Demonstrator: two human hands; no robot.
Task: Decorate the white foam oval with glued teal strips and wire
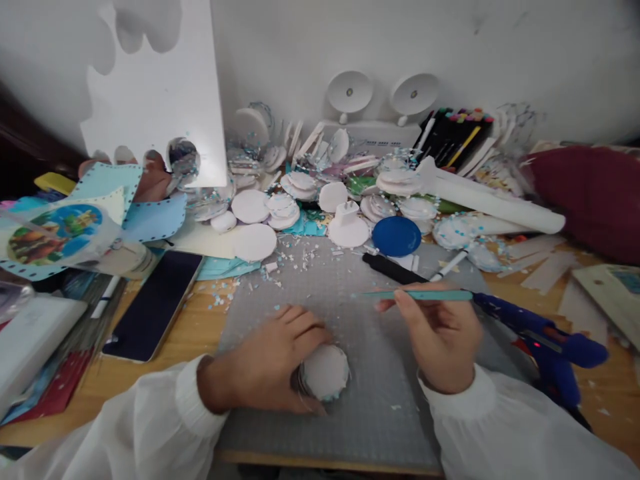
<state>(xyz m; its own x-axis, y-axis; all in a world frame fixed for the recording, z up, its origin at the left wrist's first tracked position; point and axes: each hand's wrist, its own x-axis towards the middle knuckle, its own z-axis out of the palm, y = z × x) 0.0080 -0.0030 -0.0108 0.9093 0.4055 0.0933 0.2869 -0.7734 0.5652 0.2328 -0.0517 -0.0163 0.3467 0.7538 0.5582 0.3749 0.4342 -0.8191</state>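
My left hand [280, 357] curls round the side of a small white disc piece [327, 372] with bits of pale blue along its edge. The piece rests on the grey cutting mat [370, 427], and the hand is slightly blurred. Between the thumb and fingers of my right hand [443, 333] is a pair of teal tweezers [440, 295], its thin tip pointing left above the mat. Small white and blue bits [295, 260] lie scattered over the far part of the mat. A dark blue lid-like disc [397, 236] sits beyond the tweezers.
A blue glue gun [545, 340] with a red light lies at the right. Left of the mat is a phone [155, 307]. White discs with beaded strings [300, 185] crowd the back, before a twin-headed lamp [350, 93]. A white cut-out board [165, 87] stands back left.
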